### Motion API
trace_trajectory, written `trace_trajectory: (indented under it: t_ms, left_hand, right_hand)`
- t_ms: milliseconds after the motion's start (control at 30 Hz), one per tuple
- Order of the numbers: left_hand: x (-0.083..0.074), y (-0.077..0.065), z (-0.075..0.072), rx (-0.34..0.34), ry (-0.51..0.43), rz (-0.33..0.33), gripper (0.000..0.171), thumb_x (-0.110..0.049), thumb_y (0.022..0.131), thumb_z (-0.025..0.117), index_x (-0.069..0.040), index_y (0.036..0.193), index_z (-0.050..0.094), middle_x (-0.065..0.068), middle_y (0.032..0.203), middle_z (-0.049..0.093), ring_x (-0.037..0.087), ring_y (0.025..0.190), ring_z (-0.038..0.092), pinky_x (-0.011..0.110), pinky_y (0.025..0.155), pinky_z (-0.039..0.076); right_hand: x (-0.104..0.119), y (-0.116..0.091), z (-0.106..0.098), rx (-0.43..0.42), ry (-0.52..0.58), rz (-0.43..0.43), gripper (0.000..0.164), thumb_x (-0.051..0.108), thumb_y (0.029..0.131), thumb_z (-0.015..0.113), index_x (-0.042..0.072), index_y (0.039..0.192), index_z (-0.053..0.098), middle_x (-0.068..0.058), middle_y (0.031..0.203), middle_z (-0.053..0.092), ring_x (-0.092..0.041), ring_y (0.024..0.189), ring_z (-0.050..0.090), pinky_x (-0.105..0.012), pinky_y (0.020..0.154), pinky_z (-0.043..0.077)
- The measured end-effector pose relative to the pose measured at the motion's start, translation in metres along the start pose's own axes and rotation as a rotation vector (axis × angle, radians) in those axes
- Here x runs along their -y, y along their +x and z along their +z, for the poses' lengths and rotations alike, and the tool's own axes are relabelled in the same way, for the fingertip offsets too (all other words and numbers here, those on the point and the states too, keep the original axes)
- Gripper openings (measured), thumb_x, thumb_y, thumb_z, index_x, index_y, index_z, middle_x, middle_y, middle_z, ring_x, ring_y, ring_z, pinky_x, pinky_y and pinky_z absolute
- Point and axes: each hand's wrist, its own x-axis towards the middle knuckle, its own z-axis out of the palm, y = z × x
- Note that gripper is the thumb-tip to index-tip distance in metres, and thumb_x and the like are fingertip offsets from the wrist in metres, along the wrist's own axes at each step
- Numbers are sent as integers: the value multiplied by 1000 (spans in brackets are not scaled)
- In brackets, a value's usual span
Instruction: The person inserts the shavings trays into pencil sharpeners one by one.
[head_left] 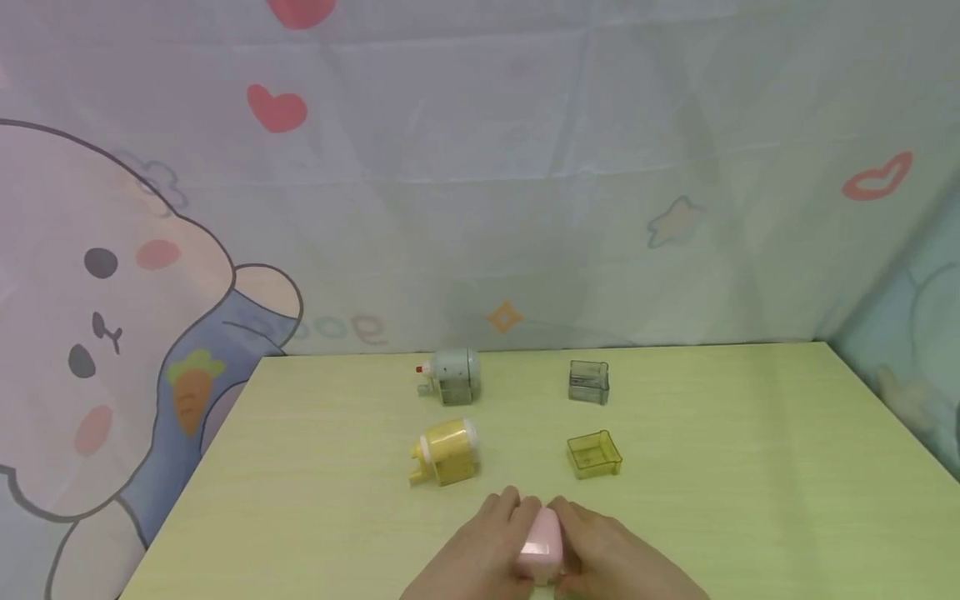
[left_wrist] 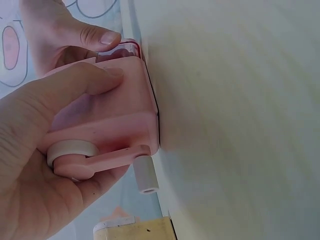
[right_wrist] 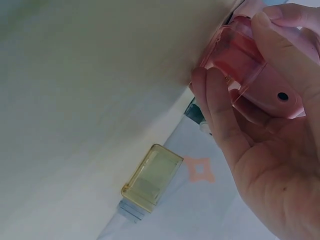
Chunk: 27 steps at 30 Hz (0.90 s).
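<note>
A pink crank pencil sharpener (head_left: 542, 546) stands at the table's front edge in the head view, between my two hands. My left hand (head_left: 480, 546) grips its body, thumb on one face and fingers round the opposite side. Its crank handle (left_wrist: 115, 159) shows in the left wrist view, with a pale knob at the end. On the other side, my right hand (head_left: 611, 550) holds the clear reddish shavings drawer (right_wrist: 235, 57) between thumb and fingers. The drawer is at the sharpener's body; how far out it sits is hard to tell.
Left of centre on the table (head_left: 750, 467) are a yellow sharpener (head_left: 447, 452) and, behind it, a grey-green one (head_left: 453, 375). To their right lie a clear yellow drawer (head_left: 594, 456) and a clear grey drawer (head_left: 588, 383). A printed cloth (head_left: 465, 208) hangs behind the table.
</note>
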Motion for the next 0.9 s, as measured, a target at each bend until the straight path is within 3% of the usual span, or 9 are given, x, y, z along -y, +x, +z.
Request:
trace_trajectory:
  t_ms: [200,533,733,900]
  left_hand:
    - [-1,0,0,1,-13,-4,59,-15,59,73,-14,111,45,-5,90,40,8,78,38,14,61,41]
    - [-2,0,1,-24,8,8,60,-14,57,74,-13,109,44,-4,89,40,8,78,38,13,60,40]
    - [-3,1,-1,-25,15,11,61,-15,56,73,-13,110,45,-4,89,40,9,77,37,13,60,39]
    - [-3,1,0,-39,26,23,63,-15,54,72,-13,111,45,-4,89,40,9,77,37,13,59,38]
  right_hand:
    - [1,0,1,0,26,2,36,13,74,68,27,102,49,7,88,60,-11,76,54,-29,67,49]
    - [4,1,1,-41,-57,-8,39,9,66,70,25,95,49,7,76,57,-7,64,52,-25,56,49]
    - [7,1,4,-61,-38,-23,36,13,72,68,30,98,50,8,78,58,-8,66,53,-26,58,49]
    - [7,0,4,-69,-21,-71,26,21,83,62,31,103,49,7,79,58,-9,68,53,-25,61,49]
